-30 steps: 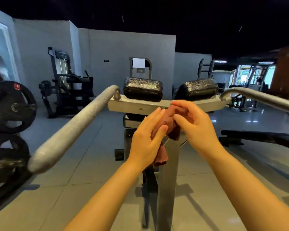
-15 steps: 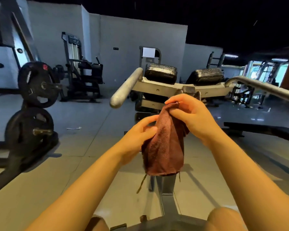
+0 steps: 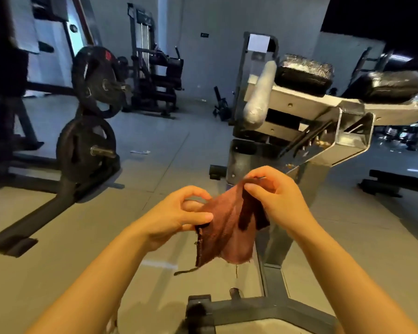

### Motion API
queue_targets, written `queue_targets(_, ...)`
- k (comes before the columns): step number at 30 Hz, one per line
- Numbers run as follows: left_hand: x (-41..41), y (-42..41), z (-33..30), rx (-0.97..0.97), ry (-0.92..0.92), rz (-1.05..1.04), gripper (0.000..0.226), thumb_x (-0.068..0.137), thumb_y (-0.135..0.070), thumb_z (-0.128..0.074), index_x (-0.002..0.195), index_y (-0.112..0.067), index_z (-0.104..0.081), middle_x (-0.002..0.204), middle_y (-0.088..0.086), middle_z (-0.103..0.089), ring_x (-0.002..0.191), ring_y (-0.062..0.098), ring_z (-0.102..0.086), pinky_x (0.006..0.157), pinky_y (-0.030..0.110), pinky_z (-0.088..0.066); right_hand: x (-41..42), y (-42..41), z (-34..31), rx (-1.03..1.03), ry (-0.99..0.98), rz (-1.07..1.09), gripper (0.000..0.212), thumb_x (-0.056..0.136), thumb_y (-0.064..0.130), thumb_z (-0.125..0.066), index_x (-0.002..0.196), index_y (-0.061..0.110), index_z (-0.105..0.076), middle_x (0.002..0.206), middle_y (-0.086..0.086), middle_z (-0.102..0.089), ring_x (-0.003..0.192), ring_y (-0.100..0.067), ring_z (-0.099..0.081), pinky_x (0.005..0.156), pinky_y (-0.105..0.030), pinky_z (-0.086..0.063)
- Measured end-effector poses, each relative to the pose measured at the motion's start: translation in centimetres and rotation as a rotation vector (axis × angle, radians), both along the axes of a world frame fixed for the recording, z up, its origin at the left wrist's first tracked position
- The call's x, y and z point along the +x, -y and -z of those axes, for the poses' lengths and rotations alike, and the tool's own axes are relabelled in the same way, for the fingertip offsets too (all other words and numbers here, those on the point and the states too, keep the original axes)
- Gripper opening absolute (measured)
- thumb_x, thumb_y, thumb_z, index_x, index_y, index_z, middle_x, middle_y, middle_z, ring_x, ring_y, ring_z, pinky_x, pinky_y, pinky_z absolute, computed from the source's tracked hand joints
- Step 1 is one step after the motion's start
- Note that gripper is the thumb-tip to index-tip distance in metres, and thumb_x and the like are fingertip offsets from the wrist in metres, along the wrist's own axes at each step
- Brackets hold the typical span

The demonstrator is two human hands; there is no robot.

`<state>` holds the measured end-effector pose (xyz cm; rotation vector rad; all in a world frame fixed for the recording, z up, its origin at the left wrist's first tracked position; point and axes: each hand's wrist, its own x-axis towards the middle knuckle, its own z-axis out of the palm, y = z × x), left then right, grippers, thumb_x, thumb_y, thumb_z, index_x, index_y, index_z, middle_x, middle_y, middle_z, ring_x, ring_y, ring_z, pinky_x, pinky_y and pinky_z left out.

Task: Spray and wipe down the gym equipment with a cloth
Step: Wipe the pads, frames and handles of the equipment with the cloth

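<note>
The grey steel gym machine with two black padded rollers [image 3: 304, 109] stands ahead on the tiled floor, its upright post just behind the hands, its grey foam-covered handle [image 3: 257, 97] jutting toward the camera. In front of that post hangs the frayed reddish-brown terry cloth [image 3: 223, 233], held in the air, touching no part of the frame as far as this angle shows. It looks light, limp and easy to bunch; folding it into a pad and gripping the top edge should suit wiping. The left hand [image 3: 179, 216] pinches the cloth's left edge; the right hand [image 3: 275, 191] pinches the raised upper corner, wrists close together, forearms reaching forward.
</note>
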<state>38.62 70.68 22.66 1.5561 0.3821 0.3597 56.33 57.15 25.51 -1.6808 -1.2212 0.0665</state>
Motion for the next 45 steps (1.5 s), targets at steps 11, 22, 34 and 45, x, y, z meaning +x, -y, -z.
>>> queue_targets(11, -0.1, -5.1, -0.6, -0.126, 0.089, -0.186, 0.025, 0.078, 0.003, -0.073, 0.089, -0.016, -0.06, 0.065, -0.001, -0.065, 0.061, 0.011, -0.065, 0.053, 0.022, -0.051, -2.3, -6.4, 2.0, -0.076, 0.14, 0.32, 0.013, 0.086, 0.021, -0.071, 0.095, 0.02, -0.062, 0.093, -0.001, -0.059, 0.077, -0.01, -0.053, 0.065, -0.006, -0.04)
queue_targets(22, 0.2, -2.8, -1.0, -0.118, 0.137, -0.224, 0.022, 0.078, 0.005, -0.073, 0.095, -0.004, -0.063, 0.068, 0.004, -0.068, 0.059, 0.012, -0.068, 0.056, 0.018, -0.052, -8.0, -4.9, 4.4, -0.135, -0.302, 0.104, 0.005, 0.091, 0.016, -0.065, 0.086, 0.019, -0.066, 0.088, -0.004, -0.069, 0.084, -0.019, -0.069, 0.074, -0.034, -0.06)
queue_targets(34, -2.7, -4.8, -1.8, 1.108, -0.305, -0.143, 0.018, 0.09, -0.016, -0.067, 0.104, -0.026, -0.072, 0.099, -0.002, -0.071, 0.093, 0.017, -0.064, 0.08, 0.025, -0.049, -6.4, 0.8, 0.7, -0.265, 0.1, 0.205, 0.01, 0.097, 0.024, -0.055, 0.088, 0.028, -0.054, 0.088, 0.009, -0.062, 0.083, -0.005, -0.056, 0.07, -0.013, -0.041)
queue_targets(45, -1.3, -2.4, -0.2, 0.548, 0.117, -0.341, 0.031, 0.097, -0.009, -0.051, 0.079, -0.03, -0.065, 0.089, -0.013, -0.063, 0.09, 0.018, -0.062, 0.08, 0.033, -0.057, -3.6, 6.6, 1.5, -0.592, 0.052, -0.033, 0.005, 0.089, 0.024, -0.068, 0.088, 0.029, -0.07, 0.093, 0.005, -0.068, 0.091, -0.012, -0.063, 0.086, -0.036, -0.053)
